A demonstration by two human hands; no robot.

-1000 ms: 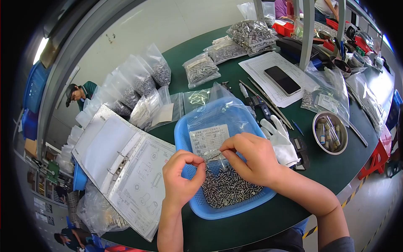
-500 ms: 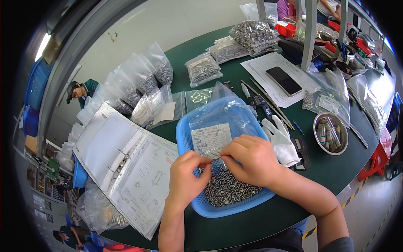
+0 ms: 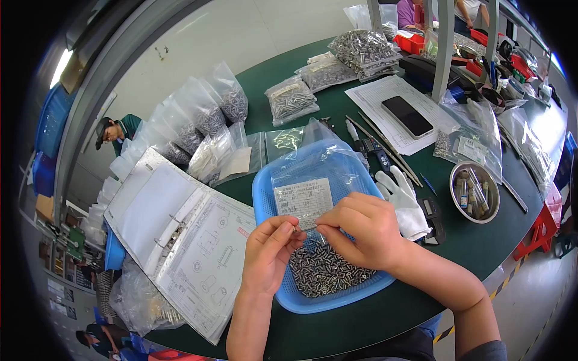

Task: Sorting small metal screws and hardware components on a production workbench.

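Over the blue basket point(image 3: 265, 198) of loose screws point(image 3: 325, 274), your left hand point(image 3: 268, 253) and right hand point(image 3: 361, 231) pinched shut on one small screw point(image 3: 296, 228), seemingly hard, light, slippery, best gripped by its ends.

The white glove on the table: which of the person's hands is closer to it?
Right. The right hand is over the blue basket, just beside the white glove; the left hand is farther off, on the right hand's other side.

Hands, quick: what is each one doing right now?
Left hand: fingers pinched on the clear plastic bag over the blue basket.
Right hand: closed, pinching the same bag's edge.
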